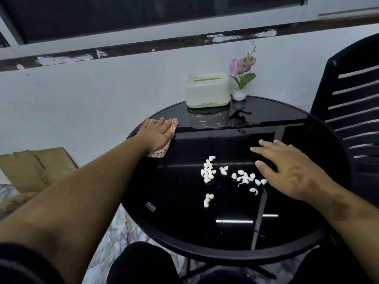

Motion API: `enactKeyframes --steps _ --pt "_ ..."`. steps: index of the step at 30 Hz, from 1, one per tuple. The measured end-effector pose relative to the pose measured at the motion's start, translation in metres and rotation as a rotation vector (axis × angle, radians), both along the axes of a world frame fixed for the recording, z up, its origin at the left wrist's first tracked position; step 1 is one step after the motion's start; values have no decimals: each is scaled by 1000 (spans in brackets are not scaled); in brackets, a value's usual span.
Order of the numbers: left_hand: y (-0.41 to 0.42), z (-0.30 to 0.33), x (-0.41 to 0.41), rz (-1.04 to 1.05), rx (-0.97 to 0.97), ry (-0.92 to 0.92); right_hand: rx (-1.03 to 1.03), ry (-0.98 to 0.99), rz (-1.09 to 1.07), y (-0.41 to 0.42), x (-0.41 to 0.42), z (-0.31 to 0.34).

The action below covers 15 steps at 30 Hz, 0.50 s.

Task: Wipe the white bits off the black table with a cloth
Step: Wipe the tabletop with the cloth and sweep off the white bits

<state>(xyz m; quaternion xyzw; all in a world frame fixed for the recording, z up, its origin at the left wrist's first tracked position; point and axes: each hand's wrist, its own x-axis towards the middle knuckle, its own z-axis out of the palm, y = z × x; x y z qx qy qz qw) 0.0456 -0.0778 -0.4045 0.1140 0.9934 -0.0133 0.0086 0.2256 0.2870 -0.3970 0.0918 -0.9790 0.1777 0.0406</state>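
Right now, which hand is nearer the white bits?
Right. The right hand hovers open beside the white bits, fingers nearly touching them. The left hand lies flat on the cloth at the table's far-left edge.

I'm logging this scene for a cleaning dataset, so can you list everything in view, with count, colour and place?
table: one, round, glossy black, centre.
white bits: a few dozen, white, scattered mid-table in loose clusters.
cloth: one, red-and-white patterned, at the table's far left edge, under the left hand.
tissue box: one, pale green, far side of the table.
potted flower: one, pink blooms in a white pot, right of the tissue box.
chair: one, black slatted, right of the table.
cardboard: one flattened brown piece, on the floor at left.
left hand: flat on the cloth.
right hand: open, fingers spread, just right of the white bits.
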Motion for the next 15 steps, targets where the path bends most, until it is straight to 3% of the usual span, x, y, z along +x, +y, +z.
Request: enactKeyframes --steps 6,15 --pt "36 9 -25 -231 -45 5 -11 11 -11 0 1 0" --pt "66 11 57 -654 12 -10 -3 -17 -13 0 3 2"
